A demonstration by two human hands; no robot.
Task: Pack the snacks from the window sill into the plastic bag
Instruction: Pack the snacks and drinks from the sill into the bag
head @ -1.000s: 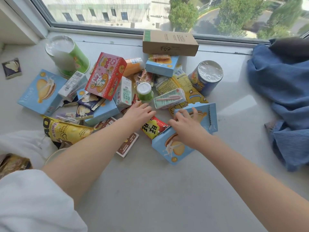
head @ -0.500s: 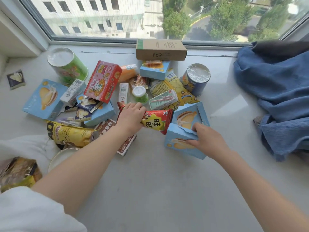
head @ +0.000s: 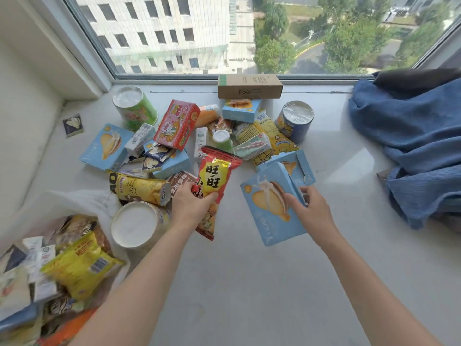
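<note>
Left hand (head: 192, 204) grips a red-and-yellow snack packet (head: 214, 186) and right hand (head: 308, 208) pinches an opened blue biscuit box (head: 270, 203), both lifted clear of the window sill (head: 249, 283), presumably bound for the plastic bag (head: 82, 203) at its near left corner.

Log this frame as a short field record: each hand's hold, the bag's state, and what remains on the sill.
left hand: grips the red and yellow snack packet, lifted off the pile
right hand: holds the open light blue box, tilted up
plastic bag: lower left, already holds several snacks
still on window sill: pink box, green can, blue can, brown carton, more
other: blue cloth at right
</note>
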